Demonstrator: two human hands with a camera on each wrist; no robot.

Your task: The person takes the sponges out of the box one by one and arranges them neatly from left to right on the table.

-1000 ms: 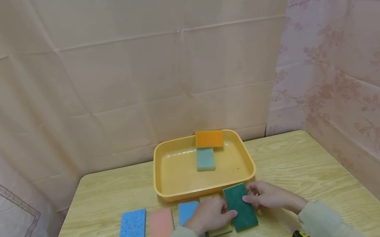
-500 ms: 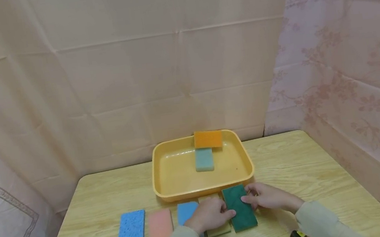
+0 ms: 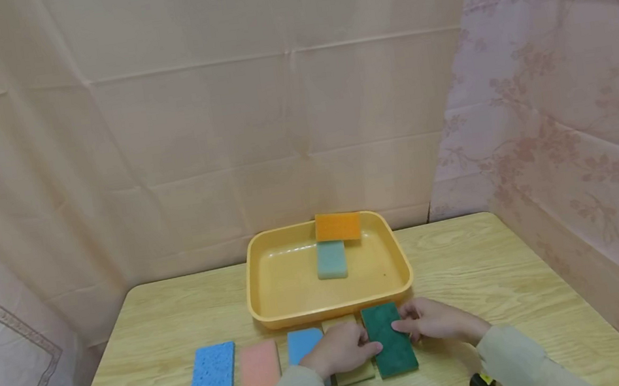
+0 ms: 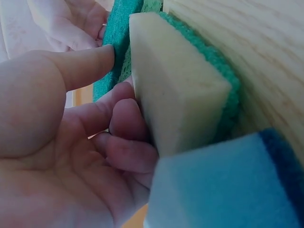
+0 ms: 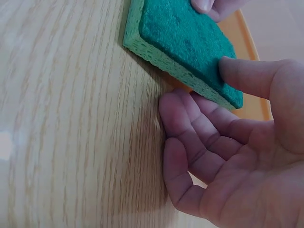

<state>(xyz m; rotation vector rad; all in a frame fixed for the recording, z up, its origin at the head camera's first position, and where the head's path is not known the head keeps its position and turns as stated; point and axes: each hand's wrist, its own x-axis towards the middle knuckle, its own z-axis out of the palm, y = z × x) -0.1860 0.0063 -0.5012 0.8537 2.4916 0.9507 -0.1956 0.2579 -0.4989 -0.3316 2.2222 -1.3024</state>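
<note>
A green scouring sponge (image 3: 392, 347), dark green pad upward over a paler porous layer, lies between my hands in front of the tray. My left hand (image 3: 340, 350) pinches its left edge, thumb on the pad. At the right edge, my right hand (image 3: 437, 320) grips it with the thumb on top and the other fingers curled low by the tabletop in the right wrist view. Partly hidden under my left hand are a cream sponge (image 4: 175, 71) with a green pad below and a blue sponge (image 4: 223, 185) with a dark pad.
Behind the sponges stands a yellow tray (image 3: 280, 319) holding an orange sponge (image 3: 338, 226) and a pale green sponge (image 3: 331, 260). To the left lie a pink sponge (image 3: 260, 373) and a porous blue sponge (image 3: 211, 381) on the wooden table (image 3: 172, 318). Curtains hang behind the table.
</note>
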